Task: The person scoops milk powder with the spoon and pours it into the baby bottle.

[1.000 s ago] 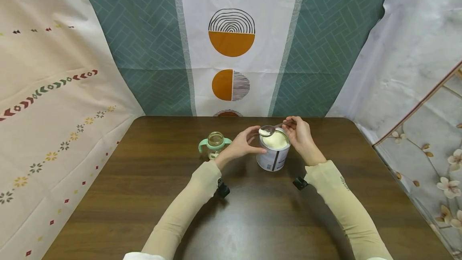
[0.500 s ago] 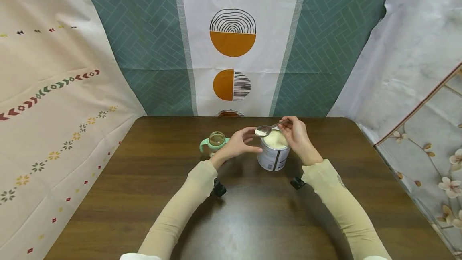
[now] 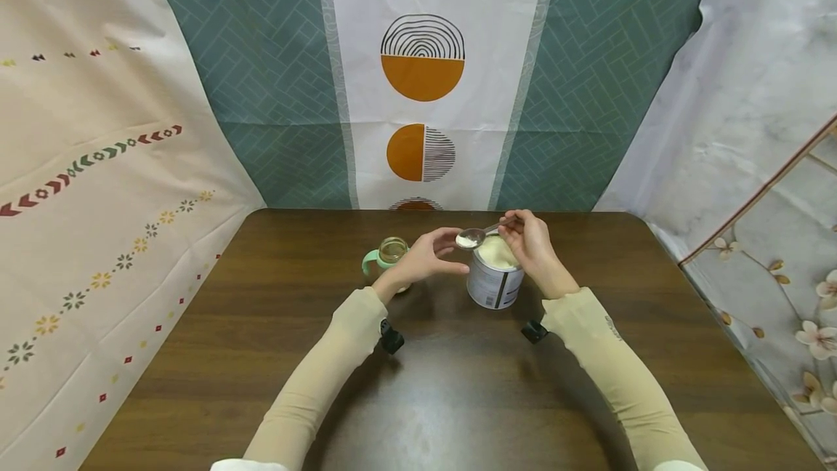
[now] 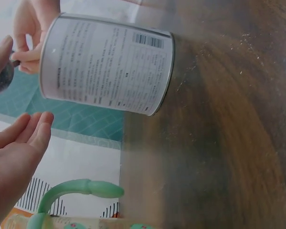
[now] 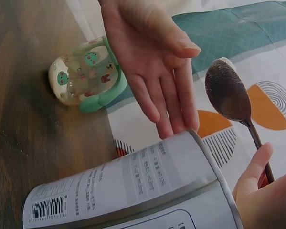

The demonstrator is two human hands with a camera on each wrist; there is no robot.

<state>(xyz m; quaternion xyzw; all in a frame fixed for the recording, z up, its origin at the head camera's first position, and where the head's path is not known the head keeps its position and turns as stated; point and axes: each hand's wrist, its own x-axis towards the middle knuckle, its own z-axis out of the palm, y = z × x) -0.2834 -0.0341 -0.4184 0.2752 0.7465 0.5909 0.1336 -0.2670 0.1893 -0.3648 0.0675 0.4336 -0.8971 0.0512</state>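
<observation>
My right hand (image 3: 532, 244) pinches the thin handle of a metal spoon (image 3: 471, 239), its bowl carrying a little pale powder. The spoon is level above the left rim of an open white can (image 3: 495, 286), which is filled with pale yellow powder (image 3: 495, 251). My left hand (image 3: 425, 257) holds nothing; its fingers and thumb are spread loosely, close to the spoon bowl. In the right wrist view the left palm (image 5: 154, 67) faces the can, fingertips right at its rim. Behind the left wrist stands a lidless baby bottle (image 3: 393, 248) with green handles, partly hidden.
The brown wooden table (image 3: 431, 398) reaches back to a patterned curtain (image 3: 425, 78). Cloths also hang along the left and right sides. A small black camera (image 3: 392, 340) sits on the left wrist, another camera (image 3: 534, 331) on the right.
The right hand has carried the spoon left, from over the powder to the can's left rim. The left hand has drawn left too, now covering more of the baby bottle.
</observation>
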